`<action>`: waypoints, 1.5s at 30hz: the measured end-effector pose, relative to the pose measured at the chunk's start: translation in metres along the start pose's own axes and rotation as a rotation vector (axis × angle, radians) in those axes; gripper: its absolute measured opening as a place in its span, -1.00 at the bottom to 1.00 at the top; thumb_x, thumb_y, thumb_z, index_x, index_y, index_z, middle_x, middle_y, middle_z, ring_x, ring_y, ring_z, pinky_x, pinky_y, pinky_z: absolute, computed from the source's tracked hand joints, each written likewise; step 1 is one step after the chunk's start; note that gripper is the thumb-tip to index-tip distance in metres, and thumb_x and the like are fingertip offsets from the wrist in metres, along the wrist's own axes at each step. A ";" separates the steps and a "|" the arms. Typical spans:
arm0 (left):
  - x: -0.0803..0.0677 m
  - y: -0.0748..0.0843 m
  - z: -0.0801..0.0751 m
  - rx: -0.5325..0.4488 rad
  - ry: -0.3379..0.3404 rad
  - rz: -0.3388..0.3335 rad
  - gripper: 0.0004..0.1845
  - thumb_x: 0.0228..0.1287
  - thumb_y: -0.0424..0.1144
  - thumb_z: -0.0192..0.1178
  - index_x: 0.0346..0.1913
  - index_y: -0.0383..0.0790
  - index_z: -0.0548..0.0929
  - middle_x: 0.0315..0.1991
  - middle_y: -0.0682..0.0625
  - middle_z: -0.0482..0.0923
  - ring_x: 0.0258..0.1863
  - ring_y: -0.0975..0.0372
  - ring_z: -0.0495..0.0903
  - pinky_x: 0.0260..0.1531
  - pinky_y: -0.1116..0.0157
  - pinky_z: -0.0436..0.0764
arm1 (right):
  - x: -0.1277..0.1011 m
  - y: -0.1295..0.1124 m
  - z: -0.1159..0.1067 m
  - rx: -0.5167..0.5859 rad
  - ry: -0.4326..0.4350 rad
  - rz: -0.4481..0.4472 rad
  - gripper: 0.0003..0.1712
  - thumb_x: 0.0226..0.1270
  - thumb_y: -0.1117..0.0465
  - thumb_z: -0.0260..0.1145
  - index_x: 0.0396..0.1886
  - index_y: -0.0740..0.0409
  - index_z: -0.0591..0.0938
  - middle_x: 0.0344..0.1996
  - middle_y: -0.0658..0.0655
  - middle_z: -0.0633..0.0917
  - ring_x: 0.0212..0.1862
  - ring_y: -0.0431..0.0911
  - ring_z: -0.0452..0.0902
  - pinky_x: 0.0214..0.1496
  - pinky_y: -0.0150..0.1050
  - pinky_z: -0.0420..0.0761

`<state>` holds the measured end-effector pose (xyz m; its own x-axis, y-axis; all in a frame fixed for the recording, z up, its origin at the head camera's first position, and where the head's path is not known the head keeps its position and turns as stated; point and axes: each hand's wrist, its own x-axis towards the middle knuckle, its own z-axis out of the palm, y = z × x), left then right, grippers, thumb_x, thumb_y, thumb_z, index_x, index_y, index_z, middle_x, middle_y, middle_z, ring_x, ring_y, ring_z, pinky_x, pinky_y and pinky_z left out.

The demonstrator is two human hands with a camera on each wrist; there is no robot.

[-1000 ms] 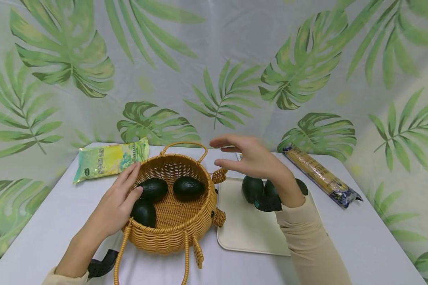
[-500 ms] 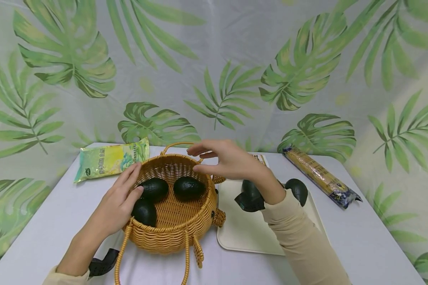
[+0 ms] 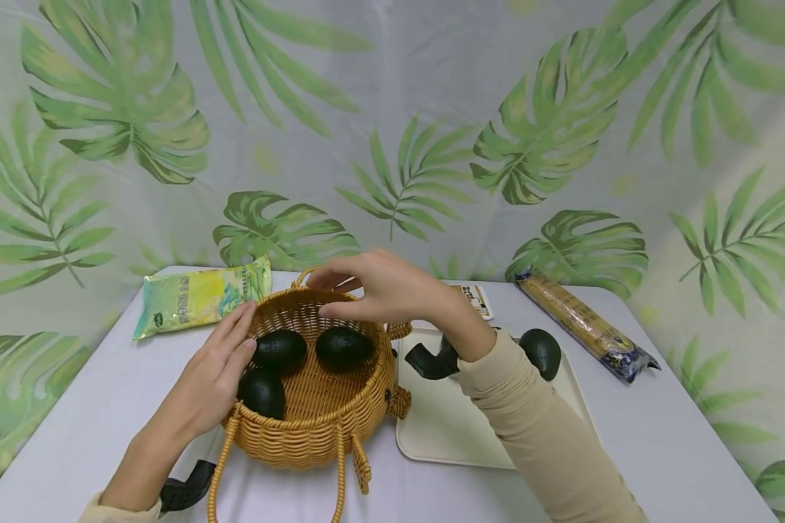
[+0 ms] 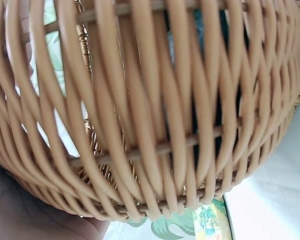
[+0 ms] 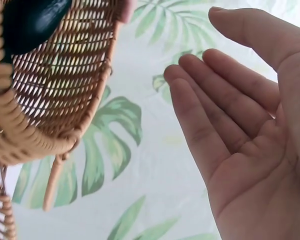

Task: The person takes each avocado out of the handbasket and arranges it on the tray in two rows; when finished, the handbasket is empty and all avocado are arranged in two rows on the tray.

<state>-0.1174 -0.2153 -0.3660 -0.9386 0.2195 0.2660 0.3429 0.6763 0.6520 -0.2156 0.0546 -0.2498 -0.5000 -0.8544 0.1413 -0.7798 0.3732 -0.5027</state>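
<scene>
A round wicker basket (image 3: 301, 443) holds several dark green avocados, one at its right side (image 3: 344, 349), one beside the left thumb (image 3: 280, 351) and one lower left (image 3: 262, 392). My left hand (image 3: 211, 381) lies against the basket's left rim, fingers straight and thumb at the edge. In the left wrist view the outer weave (image 4: 150, 100) fills most of the picture, with part of the palm (image 4: 35, 205) at the lower left. My right hand (image 3: 382, 287) hovers over the basket's back right, its palm bare and fingers extended in the right wrist view (image 5: 245, 135).
A cream tray (image 3: 454, 436) stands right of the basket, bearing more avocados (image 3: 540, 354), partly hidden by the right forearm. A green-yellow bag (image 3: 199, 296) lies at the back left. A long packet of noodles (image 3: 578, 319) lies at the right; a printed card (image 3: 476, 299) sits behind the tray.
My right hand has moved left, from above the tray's back edge to over the basket, and the card behind has come into view. The left hand has stayed on the rim.
</scene>
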 end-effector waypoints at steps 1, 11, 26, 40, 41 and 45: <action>0.000 0.000 0.000 0.000 0.001 0.000 -0.37 0.72 -0.09 -0.25 0.67 -0.26 0.00 0.68 -0.18 -0.08 0.63 -0.17 -0.06 0.44 -0.34 0.10 | 0.002 -0.001 0.000 -0.002 -0.014 -0.001 -0.55 0.47 0.10 0.39 0.28 0.09 0.65 0.17 0.02 0.72 0.17 -0.16 0.68 0.22 -0.36 0.61; 0.001 0.000 0.000 -0.001 0.010 -0.003 -0.38 0.72 -0.11 -0.24 0.67 -0.21 0.00 0.67 -0.17 -0.06 0.62 -0.19 -0.03 0.44 -0.35 0.10 | 0.024 -0.003 0.011 0.058 -0.128 -0.041 -0.61 0.47 0.16 0.38 0.22 0.16 0.68 0.10 0.06 0.74 0.11 -0.14 0.70 0.14 -0.45 0.62; -0.001 -0.001 -0.001 0.001 -0.010 -0.019 -0.36 0.72 -0.04 -0.26 0.68 -0.20 0.00 0.67 -0.18 -0.05 0.62 -0.19 -0.01 0.41 -0.36 0.14 | 0.054 0.006 0.042 0.146 -0.277 -0.057 -0.58 0.48 0.20 0.36 0.25 0.25 0.65 0.13 0.18 0.74 0.16 -0.10 0.68 0.18 -0.46 0.58; 0.000 -0.001 -0.002 0.013 -0.034 -0.031 -0.34 0.64 -0.26 -0.21 0.69 -0.12 -0.05 0.68 -0.14 -0.08 0.63 -0.17 -0.02 0.40 -0.36 0.17 | 0.075 0.012 0.055 0.073 -0.391 -0.002 -0.51 0.49 0.15 0.36 0.33 0.23 0.61 0.22 0.15 0.69 0.21 -0.13 0.65 0.24 -0.40 0.57; 0.000 -0.001 -0.002 0.014 -0.031 -0.030 -0.34 0.63 -0.28 -0.20 0.69 -0.12 -0.05 0.68 -0.14 -0.07 0.63 -0.16 -0.02 0.40 -0.35 0.18 | 0.076 0.012 0.056 0.053 -0.402 0.003 -0.50 0.49 0.14 0.36 0.34 0.21 0.60 0.23 0.14 0.69 0.22 -0.12 0.64 0.25 -0.40 0.56; 0.000 0.000 -0.002 0.018 -0.026 -0.025 -0.33 0.62 -0.29 -0.17 0.69 -0.15 -0.03 0.67 -0.15 -0.06 0.62 -0.16 -0.01 0.39 -0.35 0.18 | 0.080 0.015 0.061 -0.034 -0.440 0.002 -0.51 0.51 0.15 0.34 0.36 0.13 0.60 0.27 0.07 0.67 0.28 -0.10 0.59 0.30 -0.35 0.53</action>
<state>-0.1176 -0.2166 -0.3645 -0.9475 0.2208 0.2313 0.3192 0.6944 0.6449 -0.2446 -0.0304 -0.2977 -0.2995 -0.9235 -0.2398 -0.7948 0.3805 -0.4728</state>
